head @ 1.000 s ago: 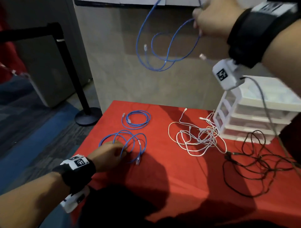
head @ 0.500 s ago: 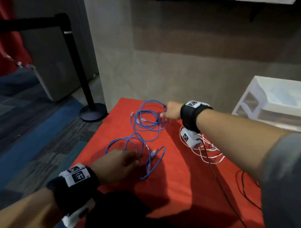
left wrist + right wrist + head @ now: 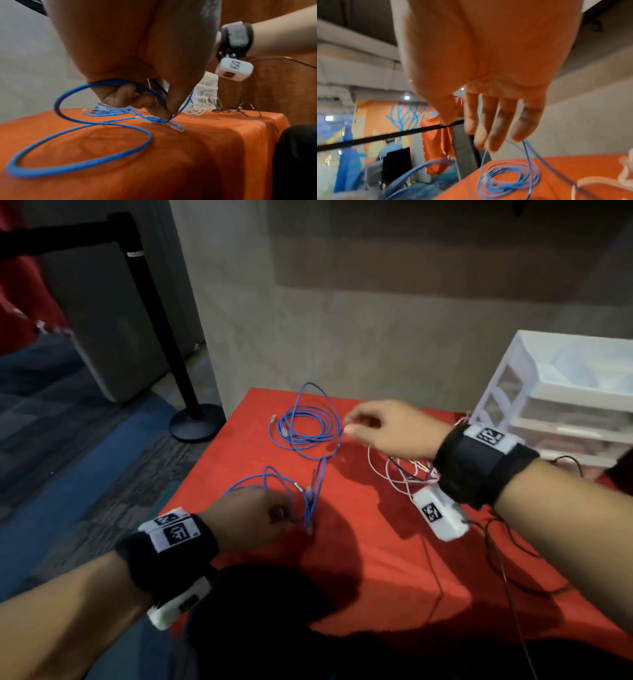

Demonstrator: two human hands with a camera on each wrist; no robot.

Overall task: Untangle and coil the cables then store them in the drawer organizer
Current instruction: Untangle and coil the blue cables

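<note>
On the red tablecloth (image 3: 376, 570) a loose pile of blue cable (image 3: 301, 433) lies at the back left. A strand runs from it to the near blue loops (image 3: 274, 477). My left hand (image 3: 260, 515) pinches those loops between thumb and forefinger (image 3: 163, 111), with one loop (image 3: 85, 162) on the cloth and a clear plug (image 3: 177, 126) just below. My right hand (image 3: 376, 426) hovers at the pile's right edge. Its fingers (image 3: 488, 128) are straight, and blue strands (image 3: 527, 155) rise to their tips. The white drawer organizer (image 3: 565, 392) stands at the back right.
A white cable tangle (image 3: 400, 474) lies under my right wrist. Black cable (image 3: 507, 559) sprawls to its right, in front of the organizer. A black stanchion post (image 3: 161, 330) with a round base (image 3: 197, 422) stands on the floor off the table's left edge.
My right hand came down from high above with the blue cable, laid it on the back pile, and has drawn slightly right. My left hand stayed on the near loops.
</note>
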